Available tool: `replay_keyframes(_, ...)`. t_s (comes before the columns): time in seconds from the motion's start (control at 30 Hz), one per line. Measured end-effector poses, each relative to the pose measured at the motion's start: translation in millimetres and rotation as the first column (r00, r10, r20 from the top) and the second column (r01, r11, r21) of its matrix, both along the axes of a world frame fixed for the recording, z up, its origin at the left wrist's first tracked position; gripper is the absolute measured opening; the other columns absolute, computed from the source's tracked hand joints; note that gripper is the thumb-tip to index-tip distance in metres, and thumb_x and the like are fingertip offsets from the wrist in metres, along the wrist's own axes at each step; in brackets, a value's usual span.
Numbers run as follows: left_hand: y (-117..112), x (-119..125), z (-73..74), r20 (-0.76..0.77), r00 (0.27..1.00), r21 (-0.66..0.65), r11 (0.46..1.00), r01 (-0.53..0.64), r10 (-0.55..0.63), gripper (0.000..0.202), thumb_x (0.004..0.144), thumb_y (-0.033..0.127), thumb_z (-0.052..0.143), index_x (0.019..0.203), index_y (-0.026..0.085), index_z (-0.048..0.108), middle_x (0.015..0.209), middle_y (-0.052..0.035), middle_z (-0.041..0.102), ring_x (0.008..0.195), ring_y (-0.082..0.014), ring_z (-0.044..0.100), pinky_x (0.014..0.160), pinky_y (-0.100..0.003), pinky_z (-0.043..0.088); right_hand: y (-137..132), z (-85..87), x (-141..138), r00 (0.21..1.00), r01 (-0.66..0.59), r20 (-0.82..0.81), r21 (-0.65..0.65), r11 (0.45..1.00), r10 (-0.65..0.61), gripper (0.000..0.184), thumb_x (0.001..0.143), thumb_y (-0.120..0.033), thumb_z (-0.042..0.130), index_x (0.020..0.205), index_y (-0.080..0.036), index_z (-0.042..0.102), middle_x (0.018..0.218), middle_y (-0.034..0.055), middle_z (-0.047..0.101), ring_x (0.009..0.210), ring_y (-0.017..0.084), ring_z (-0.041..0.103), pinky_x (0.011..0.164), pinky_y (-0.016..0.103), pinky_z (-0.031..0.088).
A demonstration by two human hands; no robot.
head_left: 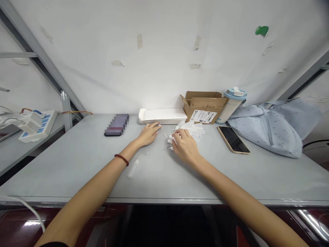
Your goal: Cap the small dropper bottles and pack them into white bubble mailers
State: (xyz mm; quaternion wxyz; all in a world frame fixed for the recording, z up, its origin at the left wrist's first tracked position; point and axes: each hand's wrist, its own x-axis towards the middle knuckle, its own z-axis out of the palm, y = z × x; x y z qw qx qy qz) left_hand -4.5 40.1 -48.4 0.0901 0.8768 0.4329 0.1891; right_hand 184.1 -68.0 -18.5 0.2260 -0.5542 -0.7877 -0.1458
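Note:
My left hand (148, 134) rests on the grey table, fingers stretched forward. Its fingertips are at the front edge of a long, flat white stack (164, 116), and a small pale spot shows by them. My right hand (186, 145) is over a loose pile of small white tags with thin string loops (196, 129). Its thumb and fingers are bent together at the pile's left side, on a tag that they partly hide. One separate translucent white tag (133, 168) with a string lies beside my left wrist.
An open cardboard box (205, 104) stands against the wall, beside a tumbler with a blue lid (232, 103). A phone (233, 140) and a pale blue cloth bag (267, 127) lie at right. A dark, pixelated phone-like object (117, 125) is at left, a power strip (41, 125) beyond.

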Motion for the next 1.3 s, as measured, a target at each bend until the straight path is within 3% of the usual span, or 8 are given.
replay_keyframes(0.17,0,3,-0.7,0.009,1.000,-0.008,1.000,-0.019,0.019,0.043,0.091,0.024,0.036,0.131,0.019,0.050,0.143,-0.0074,0.042,0.121,-0.0285,0.041,0.101,-0.048,0.032,-14,-5.0,-22,0.970,-0.244,0.005,0.069,0.967,0.244,0.021,0.087,-0.018,0.045,0.102,-0.011,0.058,0.102,0.0155,0.058,0.091,0.026,0.047,0.072,0.036,0.037)
replay_keyframes(0.27,1,4,-0.1,0.073,0.997,0.027,1.000,0.014,-0.016,0.040,0.090,0.017,0.036,0.125,0.016,0.055,0.135,-0.0089,0.051,0.120,-0.0245,0.044,0.103,-0.044,0.033,-32,-5.1,-42,0.891,-0.455,0.001,-0.018,0.890,0.455,0.027,0.091,-0.026,0.041,0.108,-0.010,0.055,0.094,0.0126,0.059,0.085,0.023,0.049,0.073,0.035,0.037)
replay_keyframes(0.37,1,5,2.5,0.141,0.989,0.063,0.997,0.045,-0.053,0.035,0.088,0.012,0.036,0.110,0.013,0.063,0.117,-0.0107,0.061,0.111,-0.0215,0.053,0.100,-0.039,0.038,-45,-3.3,-62,0.822,-0.561,0.022,-0.134,0.817,0.568,0.031,0.093,-0.032,0.040,0.114,-0.012,0.054,0.093,0.0105,0.060,0.081,0.021,0.051,0.071,0.033,0.036)
replay_keyframes(0.53,-3,3,5.9,0.173,0.985,0.042,0.999,0.023,-0.030,0.031,0.081,0.004,0.041,0.092,0.012,0.069,0.101,-0.0101,0.066,0.098,-0.0217,0.060,0.092,-0.036,0.045,-48,-2.1,-87,0.827,-0.527,0.031,-0.303,0.794,0.561,0.044,0.094,-0.047,0.035,0.125,-0.018,0.047,0.086,0.0089,0.062,0.078,0.021,0.055,0.071,0.033,0.036)
replay_keyframes(0.63,-4,0,6.6,0.178,0.984,0.021,1.000,-0.001,-0.003,0.031,0.080,0.002,0.042,0.091,0.011,0.070,0.098,-0.0100,0.067,0.093,-0.0207,0.061,0.089,-0.034,0.047,-47,-5.8,-95,0.817,-0.517,0.080,-0.336,0.787,0.571,0.042,0.094,-0.049,0.033,0.114,-0.018,0.054,0.084,0.0090,0.063,0.077,0.021,0.056,0.072,0.034,0.035)
replay_keyframes(0.9,-10,-4,16.0,0.200,0.978,-0.092,0.995,-0.033,0.051,0.027,0.081,0.009,0.049,0.098,0.014,0.069,0.101,-0.0076,0.069,0.088,-0.0185,0.062,0.085,-0.031,0.047,-39,-8.5,-69,0.849,-0.458,0.079,-0.382,0.803,0.522,0.037,0.096,-0.040,0.032,0.106,-0.015,0.057,0.086,0.0094,0.061,0.074,0.019,0.055,0.070,0.033,0.034)
replay_keyframes(1.13,-17,0,20.8,0.310,0.944,-0.241,0.970,-0.036,0.112,0.027,0.075,0.020,0.059,0.099,0.010,0.068,0.087,-0.0087,0.068,0.075,-0.0189,0.060,0.075,-0.033,0.048,-18,-17.5,-20,0.887,-0.460,-0.026,-0.108,0.881,0.460,0.024,0.092,-0.028,0.041,0.102,-0.014,0.059,0.081,0.0090,0.056,0.075,0.020,0.051,0.070,0.032,0.038)
replay_keyframes(1.3,-28,5,28.8,0.603,0.762,-0.498,0.858,0.128,0.237,0.023,0.070,0.027,0.068,0.087,0.011,0.068,0.083,-0.0072,0.067,0.077,-0.0176,0.058,0.075,-0.033,0.046,-14,-9.1,-6,0.894,-0.417,-0.193,-0.032,0.908,0.404,0.017,0.089,-0.019,0.042,0.097,-0.017,0.057,0.083,0.0077,0.056,0.075,0.018,0.050,0.069,0.031,0.040)
